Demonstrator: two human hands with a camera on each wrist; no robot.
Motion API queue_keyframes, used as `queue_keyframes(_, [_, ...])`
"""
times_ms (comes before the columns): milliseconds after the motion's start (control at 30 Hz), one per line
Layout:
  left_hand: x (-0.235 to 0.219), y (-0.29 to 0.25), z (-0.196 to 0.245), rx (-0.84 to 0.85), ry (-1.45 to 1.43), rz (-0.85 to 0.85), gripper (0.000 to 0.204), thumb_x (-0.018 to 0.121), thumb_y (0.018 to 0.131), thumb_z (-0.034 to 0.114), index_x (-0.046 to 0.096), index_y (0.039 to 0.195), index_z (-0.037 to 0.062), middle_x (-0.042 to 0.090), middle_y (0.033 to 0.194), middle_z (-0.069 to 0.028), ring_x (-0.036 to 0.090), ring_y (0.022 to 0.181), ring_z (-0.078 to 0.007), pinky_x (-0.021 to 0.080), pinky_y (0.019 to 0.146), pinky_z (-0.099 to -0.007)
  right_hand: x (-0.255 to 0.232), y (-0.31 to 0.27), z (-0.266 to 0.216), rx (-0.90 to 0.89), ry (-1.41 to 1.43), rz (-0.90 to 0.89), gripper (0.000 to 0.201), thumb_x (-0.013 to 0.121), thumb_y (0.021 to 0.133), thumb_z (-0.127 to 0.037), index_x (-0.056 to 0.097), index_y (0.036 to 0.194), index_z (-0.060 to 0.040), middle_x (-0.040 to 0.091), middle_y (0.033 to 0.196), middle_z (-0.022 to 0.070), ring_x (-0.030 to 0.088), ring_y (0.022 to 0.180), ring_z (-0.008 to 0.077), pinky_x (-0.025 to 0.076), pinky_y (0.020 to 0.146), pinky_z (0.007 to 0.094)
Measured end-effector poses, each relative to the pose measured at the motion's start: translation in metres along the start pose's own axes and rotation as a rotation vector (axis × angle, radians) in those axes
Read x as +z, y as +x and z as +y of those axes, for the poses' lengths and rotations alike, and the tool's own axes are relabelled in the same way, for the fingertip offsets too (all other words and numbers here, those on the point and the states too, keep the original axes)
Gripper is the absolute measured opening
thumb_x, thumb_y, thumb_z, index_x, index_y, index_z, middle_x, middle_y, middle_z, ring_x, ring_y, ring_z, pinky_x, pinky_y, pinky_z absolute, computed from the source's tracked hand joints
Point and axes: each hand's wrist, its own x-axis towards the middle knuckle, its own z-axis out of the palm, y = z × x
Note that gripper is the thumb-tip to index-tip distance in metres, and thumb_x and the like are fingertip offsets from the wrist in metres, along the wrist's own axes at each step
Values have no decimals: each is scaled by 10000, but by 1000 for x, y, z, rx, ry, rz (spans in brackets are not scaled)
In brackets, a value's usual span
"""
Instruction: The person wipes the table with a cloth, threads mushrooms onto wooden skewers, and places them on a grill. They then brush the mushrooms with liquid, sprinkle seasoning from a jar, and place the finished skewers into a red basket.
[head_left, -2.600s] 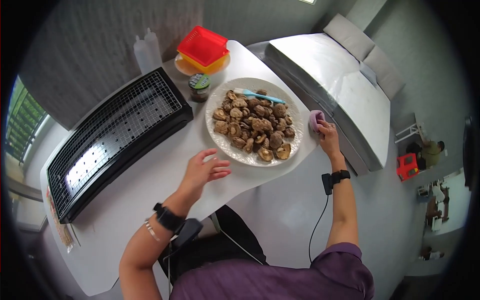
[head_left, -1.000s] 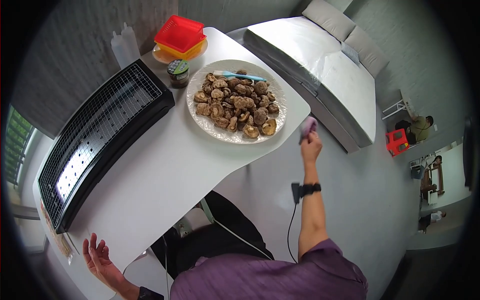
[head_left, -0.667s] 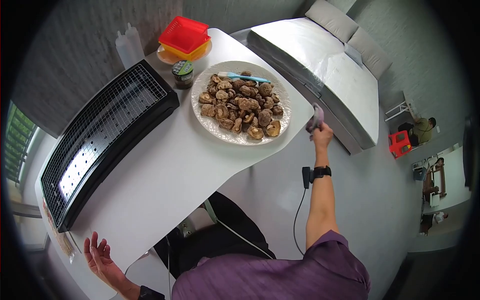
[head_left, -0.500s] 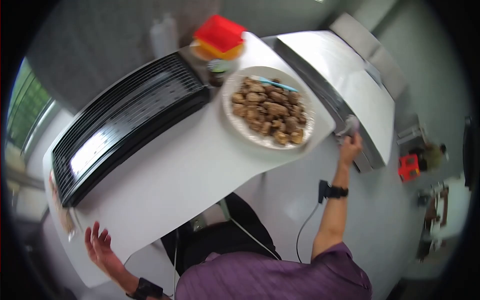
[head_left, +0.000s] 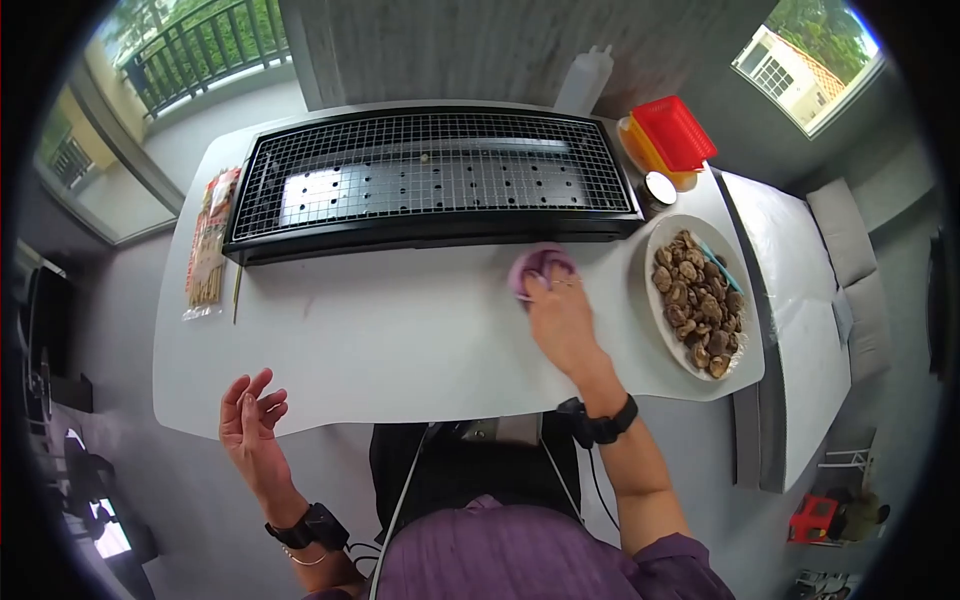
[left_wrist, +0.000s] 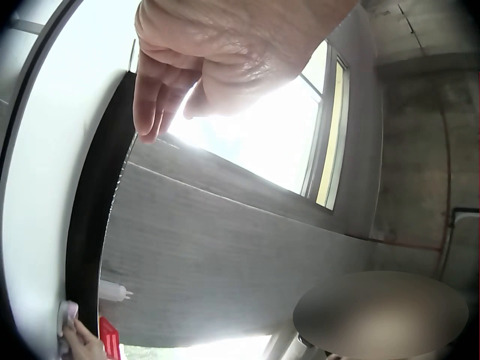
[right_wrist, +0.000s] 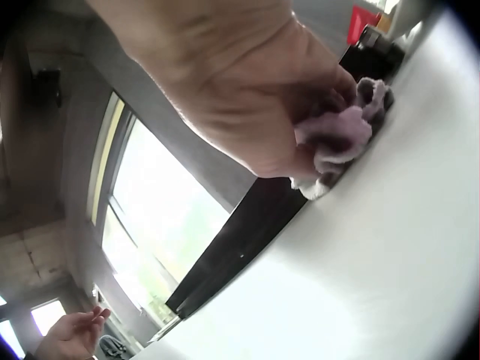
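My right hand [head_left: 565, 325] grips a crumpled purple cloth [head_left: 522, 274] on the white table [head_left: 400, 340], just in front of the right part of a long black grill [head_left: 420, 232]. In the right wrist view the cloth [right_wrist: 349, 135] bunches out past the curled fingers, low against the tabletop. My left hand [head_left: 253, 430] holds nothing and hovers by the table's front left edge, fingers loosely bent. From the left wrist view, the left hand [left_wrist: 217, 56] hangs with its fingers pointing down.
Right of the cloth stands a white plate [head_left: 654, 325] of dried mushrooms [head_left: 700, 300] with a blue brush [head_left: 722, 270] on top. Behind it are a small jar [head_left: 659, 188], a red basket [head_left: 678, 135] and squeeze bottles [head_left: 584, 84]. A packet of skewers [head_left: 206, 255] lies left of the grill.
The head view has swung left to face the grill. My right hand has brought the cloth from beyond the table's right end onto the tabletop before the grill. My left hand stays free.
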Motion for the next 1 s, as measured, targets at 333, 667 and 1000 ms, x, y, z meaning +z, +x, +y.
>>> queue_keyframes(333, [1, 0, 1, 18, 20, 23, 243, 479, 923, 107, 522, 1138, 4, 618, 1063, -185, 645, 790, -168, 531, 693, -246, 32, 26, -156, -671, 664, -167, 306, 520, 686, 16, 577, 983, -32, 534, 1161, 222, 551, 976, 352, 417, 891, 421])
queue_keyframes(667, [-14, 8, -2, 64, 95, 127, 203, 439, 924, 55, 549, 1079, -14, 639, 1007, -194, 667, 768, -202, 549, 683, -274, -7, 15, -31, -25, 187, -73, 386, 516, 694, 36, 578, 1073, 0, 513, 1201, 243, 492, 1064, 405, 418, 911, 446])
queue_keyframes(1000, [-32, 5, -2, 57, 32, 145, 202, 443, 923, 51, 549, 1081, -18, 638, 1005, -196, 667, 765, -212, 552, 679, -283, 41, 55, -210, -933, 719, -363, 271, 519, 732, -4, 599, 991, -5, 567, 1167, 152, 554, 988, 342, 453, 862, 387])
